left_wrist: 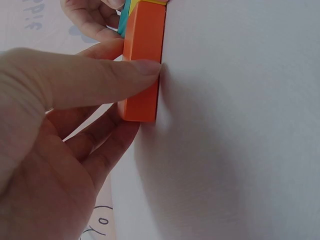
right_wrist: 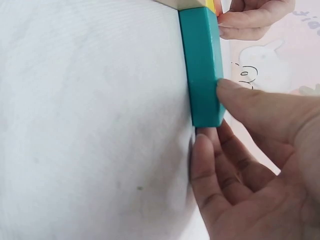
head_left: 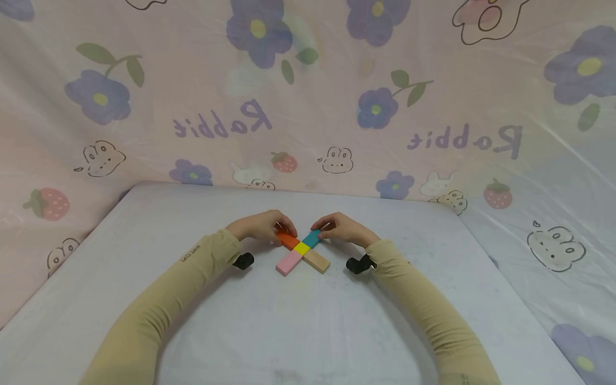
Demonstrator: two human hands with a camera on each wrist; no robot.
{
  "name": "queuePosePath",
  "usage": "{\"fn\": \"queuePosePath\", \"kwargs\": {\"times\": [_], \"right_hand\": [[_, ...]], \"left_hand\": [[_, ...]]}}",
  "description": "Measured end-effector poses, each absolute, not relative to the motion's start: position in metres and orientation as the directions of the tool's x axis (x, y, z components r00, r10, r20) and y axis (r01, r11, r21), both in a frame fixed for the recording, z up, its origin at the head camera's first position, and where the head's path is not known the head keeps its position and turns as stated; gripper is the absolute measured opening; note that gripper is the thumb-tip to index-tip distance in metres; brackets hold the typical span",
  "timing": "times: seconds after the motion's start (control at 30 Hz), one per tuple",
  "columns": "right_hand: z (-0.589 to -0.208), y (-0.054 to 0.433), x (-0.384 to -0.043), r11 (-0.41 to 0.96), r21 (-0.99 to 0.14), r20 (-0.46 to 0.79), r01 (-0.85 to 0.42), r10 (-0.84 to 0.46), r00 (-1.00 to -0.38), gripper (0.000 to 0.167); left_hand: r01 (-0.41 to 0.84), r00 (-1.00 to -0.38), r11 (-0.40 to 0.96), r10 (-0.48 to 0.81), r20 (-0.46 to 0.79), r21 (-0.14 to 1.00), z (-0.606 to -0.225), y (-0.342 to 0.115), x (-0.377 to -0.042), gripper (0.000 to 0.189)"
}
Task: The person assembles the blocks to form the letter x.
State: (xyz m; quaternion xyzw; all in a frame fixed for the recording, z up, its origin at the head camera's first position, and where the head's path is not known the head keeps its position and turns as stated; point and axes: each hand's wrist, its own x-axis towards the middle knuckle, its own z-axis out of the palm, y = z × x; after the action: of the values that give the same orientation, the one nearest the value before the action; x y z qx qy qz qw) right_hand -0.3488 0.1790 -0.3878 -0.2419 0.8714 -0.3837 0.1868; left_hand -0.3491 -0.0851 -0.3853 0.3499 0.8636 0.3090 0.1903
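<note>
Five-piece cross of wooden blocks lies on the white table: a small yellow block (head_left: 301,248) in the middle, with orange, teal, pink and plain wood blocks as arms. My left hand (head_left: 262,225) pinches the orange block (head_left: 287,240) at the far left. In the left wrist view, the thumb lies across the orange block (left_wrist: 146,40) and the fingers are behind it. My right hand (head_left: 345,229) holds the outer end of the teal block (head_left: 312,238). The right wrist view shows the thumb on an edge of the teal block (right_wrist: 201,65), fingers around its end.
The pink block (head_left: 289,263) and the plain wood block (head_left: 316,262) point toward the near side. Black wrist mounts (head_left: 244,261) hang beneath both sleeves, close over the table (head_left: 289,326). A printed curtain (head_left: 308,107) stands behind the table and along its sides.
</note>
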Motion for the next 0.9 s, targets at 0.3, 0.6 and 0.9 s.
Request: {"fn": "queuePosePath", "kwargs": {"times": [0.3,0.6,0.9], "right_hand": [[-0.388,0.181,-0.348,0.582,-0.766,-0.141,-0.273,-0.567,-0.812,0.026],[-0.388,0.182,-0.352,0.557,-0.763,-0.117,-0.327,-0.616,-0.779,0.029],[-0.368,0.21,-0.35,0.679,-0.622,-0.083,-0.391,-0.553,-0.829,0.04]], "left_hand": [[0.474,-0.688,0.56,0.717,-0.112,0.679,-0.386,-0.084,-0.349,0.037],[0.48,-0.688,0.535,0.722,-0.081,0.695,-0.385,-0.088,-0.348,0.039],[0.459,-0.819,0.56,0.568,0.084,0.689,-0.367,-0.119,-0.349,0.047]]}}
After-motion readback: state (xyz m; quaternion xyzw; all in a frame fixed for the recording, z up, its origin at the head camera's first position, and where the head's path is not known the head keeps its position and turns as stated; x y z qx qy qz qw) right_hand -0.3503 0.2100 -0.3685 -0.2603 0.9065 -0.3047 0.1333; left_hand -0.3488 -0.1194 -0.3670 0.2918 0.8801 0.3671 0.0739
